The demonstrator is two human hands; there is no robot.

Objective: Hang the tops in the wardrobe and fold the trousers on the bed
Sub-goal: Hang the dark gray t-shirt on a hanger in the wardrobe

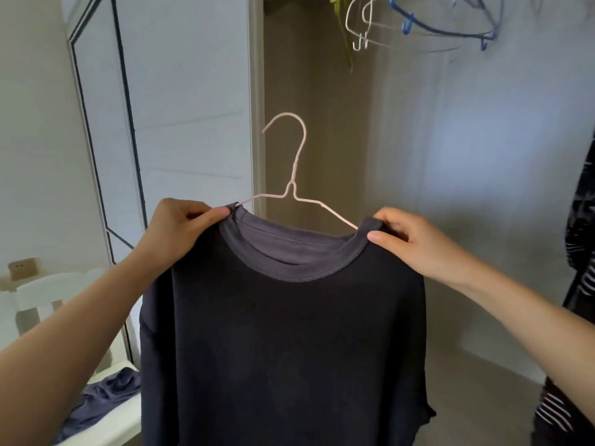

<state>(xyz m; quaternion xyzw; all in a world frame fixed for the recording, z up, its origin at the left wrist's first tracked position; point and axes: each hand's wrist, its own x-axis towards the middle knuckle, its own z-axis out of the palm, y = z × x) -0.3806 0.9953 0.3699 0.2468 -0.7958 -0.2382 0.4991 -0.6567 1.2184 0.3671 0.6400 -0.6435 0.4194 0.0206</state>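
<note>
**Dark top on a pink hanger, held up before the wardrobe**

Two bare forearms rise from the lower corners and meet at centre frame. Behind them the wardrobe [318, 101] stands open at upper centre. A white door [186, 91] edges it on the left, and a striped garment [579, 252] hangs at the right edge. White hangers [357, 24] and blue hangers [450, 30] hang at the upper right, well above. A blue-grey garment [99, 397] lies crumpled at the lower left. The dark top [283, 333] hangs straight down from the thin pink hanger [294, 175], whose hook stands upright and free. The left hand [180, 226] pinches the collar's left end. The right hand [415, 243] pinches its right end, thumb underneath.
</note>
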